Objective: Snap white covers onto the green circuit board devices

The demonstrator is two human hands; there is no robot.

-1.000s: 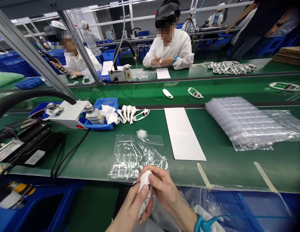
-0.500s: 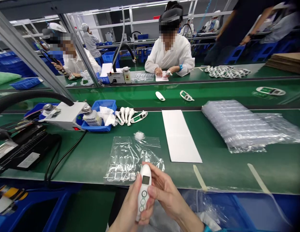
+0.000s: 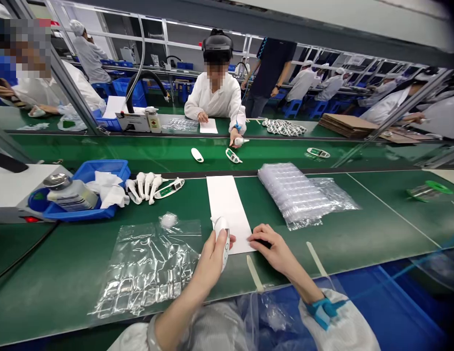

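Note:
My left hand [image 3: 211,256] is wrapped round a white ear thermometer [image 3: 222,234], tilted upright above the near end of a white paper sheet [image 3: 230,204]. Its screen side faces right and shows only edge-on, while its probe tip points up and left. At the right edge of the sheet, my right hand [image 3: 272,246] has bent fingers, with thumb and fingertips brought together on the paper. Left of my hands lies a clear plastic bag [image 3: 149,263] with pockets, and a small clear crumpled piece [image 3: 168,220] rests by its top edge.
Several white thermometer shells [image 3: 148,185] and an open one with a green board [image 3: 170,188] lie behind the bag. A blue tray [image 3: 102,168] holds a bottle and tissues. Stacked bubble packaging [image 3: 288,190] is at right. Across the green belt, a co-worker [image 3: 217,92] reaches out.
My right hand has left the thermometer and moved to the paper's edge. My left hand has carried the thermometer forward, turning its screen aside. The view has swung right; the co-worker's arm now extends over the belt.

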